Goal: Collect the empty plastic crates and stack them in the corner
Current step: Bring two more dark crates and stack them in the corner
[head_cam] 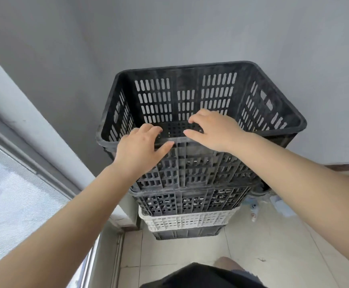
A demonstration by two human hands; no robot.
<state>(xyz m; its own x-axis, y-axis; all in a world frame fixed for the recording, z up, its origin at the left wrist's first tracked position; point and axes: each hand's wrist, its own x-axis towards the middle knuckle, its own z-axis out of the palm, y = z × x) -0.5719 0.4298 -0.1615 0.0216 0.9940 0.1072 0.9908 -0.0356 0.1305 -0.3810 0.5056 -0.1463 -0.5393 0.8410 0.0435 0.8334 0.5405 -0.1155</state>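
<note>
Nearest the camera, dark clothing [202, 276] and a knee [227, 262] show above a floor [273, 246] of pale square tiles.

Both bare forearms reach forward to the top crate [200, 96] of the stack. The left hand [140, 148] rests on the crate's near rim, fingers [150, 129] loosely spread and curled over the edge, thumb against the outer wall; it is not closed tight. The right hand [213, 129] sits just beside it on the same rim, fingers [196, 119] bent and reaching inside, thumb pointing left along the edge. Neither hand is clenched.

The top crate is black moulded plastic, rectangular with rounded corners, its walls pierced by rows of vertical slots and its base by small square holes. It is empty.

Below it sits a second black crate [190, 198] with a gridded wall, then 1 white crate [186, 221] of the same pattern, then 1 dark crate [186, 233] on the floor. Their contents are hidden.

The stack stands in the corner, close against the grey wall [190, 28] behind and beside a grey window frame [34, 142] on the left. Small bottles [254, 210] lie on the floor right of the stack; their labels cannot be read.
</note>
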